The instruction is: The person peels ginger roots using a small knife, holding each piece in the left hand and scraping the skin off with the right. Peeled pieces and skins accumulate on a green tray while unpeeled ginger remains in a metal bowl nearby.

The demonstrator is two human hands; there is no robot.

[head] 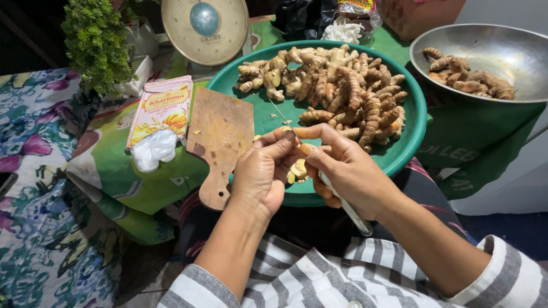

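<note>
We begin with the widest thing in view, the flowered cloth (pixel 34 171) that drapes the left side, and over it green printed sacking (pixel 485 137) that serves as the working surface. The room behind is dark; we can tell little of it beyond a leafy green plant (pixel 94 43) and a round dial scale (pixel 204 28) at the back.

On the sacking sits a big green plastic tray (pixel 416 114), heaped with knobbly turmeric roots (pixel 342 85), close enough that we can reach in without stretching. To the right a steel bowl (pixel 502 51) holds a smaller batch (pixel 468 77), kept apart from the heap. A wooden cutting board (pixel 220 137) leans over the tray's near rim, and beside it lies a flat box of plastic gloves (pixel 160 108) with one clear glove (pixel 154 149) spilling out.

Our hands work right over the tray's front edge, so scraps fall into it; pale peeled bits (pixel 297 171) lie just below. The left hand (pixel 262 174) pinches a small piece of root (pixel 287 132) between thumb and fingers. The right hand (pixel 348 171) is closed around a thin knife (pixel 348 208), the handle running back past the wrist, the blade (pixel 282 117) pointing up over the piece.
</note>
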